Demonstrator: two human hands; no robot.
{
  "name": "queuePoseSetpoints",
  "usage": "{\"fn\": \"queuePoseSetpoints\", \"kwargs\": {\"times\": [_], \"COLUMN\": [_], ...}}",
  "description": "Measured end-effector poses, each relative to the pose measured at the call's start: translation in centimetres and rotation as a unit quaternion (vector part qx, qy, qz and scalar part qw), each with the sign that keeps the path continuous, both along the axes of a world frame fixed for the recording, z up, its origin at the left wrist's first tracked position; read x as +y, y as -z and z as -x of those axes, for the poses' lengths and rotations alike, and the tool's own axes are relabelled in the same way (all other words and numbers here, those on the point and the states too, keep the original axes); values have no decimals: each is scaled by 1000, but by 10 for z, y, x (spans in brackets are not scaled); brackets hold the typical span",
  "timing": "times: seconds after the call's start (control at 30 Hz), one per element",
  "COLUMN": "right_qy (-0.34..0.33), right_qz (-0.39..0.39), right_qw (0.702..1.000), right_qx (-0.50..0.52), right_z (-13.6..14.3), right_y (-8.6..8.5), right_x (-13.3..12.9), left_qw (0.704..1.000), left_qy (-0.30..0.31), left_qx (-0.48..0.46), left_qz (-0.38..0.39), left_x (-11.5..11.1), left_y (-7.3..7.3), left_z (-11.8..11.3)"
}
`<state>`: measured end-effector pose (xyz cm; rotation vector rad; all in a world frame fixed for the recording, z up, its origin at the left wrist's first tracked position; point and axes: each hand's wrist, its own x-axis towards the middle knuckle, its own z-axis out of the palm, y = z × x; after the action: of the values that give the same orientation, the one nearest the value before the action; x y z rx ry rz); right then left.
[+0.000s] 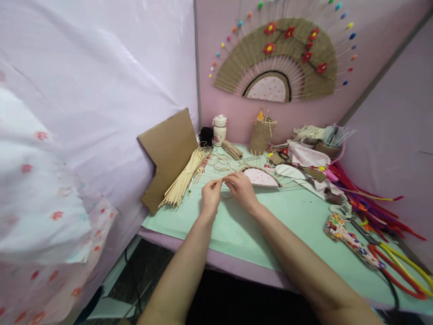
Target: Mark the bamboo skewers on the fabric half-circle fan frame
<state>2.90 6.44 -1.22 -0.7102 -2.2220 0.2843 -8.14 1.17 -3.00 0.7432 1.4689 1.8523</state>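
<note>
Over the middle of the pale green table, my left hand [211, 195] is closed in a pinch near its fingertips. My right hand [239, 188] meets it, its fingers also pinched together. What they hold is too thin to make out; it looks like a fine stick or strand. Just beyond my right hand lies a half-round piece [260, 177] of white cloth with pink dots and a brown rim, with thin sticks spreading from it. Left of my hands, a bundle of thin wooden sticks [184, 178] leans by a sheet of brown cardboard [172, 149].
A jar [219, 130], a twine roll [232, 150] and a twine-wrapped holder [262, 135] stand or lie at the back. At right are pipe cleaners [368, 203], a floral glue gun [352, 241] and scissors [399, 271]. A decorated fan [280, 58] hangs on the wall.
</note>
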Motion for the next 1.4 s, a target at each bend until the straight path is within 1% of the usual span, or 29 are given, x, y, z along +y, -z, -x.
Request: {"fn": "queuePoseSetpoints", "kwargs": {"times": [0.2, 0.33, 0.47, 0.6, 0.83, 1.1, 1.3, 1.4], "right_qy": [-5, -8, -9, -17, -19, -19, -35, -24], "right_qz": [12, 12, 7, 0, -5, 5, 4, 16], "right_qw": [1000, 999, 997, 993, 992, 992, 991, 990], "right_qx": [15, 43, 78, 113, 125, 124, 126, 140], "right_z": [0, -1, 0, 0, -2, -4, -4, -3], "right_y": [11, 13, 11, 8, 7, 6, 6, 8], "right_x": [2, 3, 3, 2, 1, -1, -1, -1], "left_qw": [995, 989, 986, 992, 998, 997, 998, 998], "left_qy": [-1, 1, 4, 20, 58, 68, 39, 42], "left_qx": [97, 146, 167, 127, -7, -2, -21, -21], "left_qz": [14, 21, 21, 7, -23, -46, -33, -35], "left_x": [-3, -5, -6, -5, -4, -6, -1, 0], "left_y": [-1, -3, -5, -6, -9, -8, -6, -6], "left_z": [-1, -1, -2, -4, -7, -6, -6, -6]}}
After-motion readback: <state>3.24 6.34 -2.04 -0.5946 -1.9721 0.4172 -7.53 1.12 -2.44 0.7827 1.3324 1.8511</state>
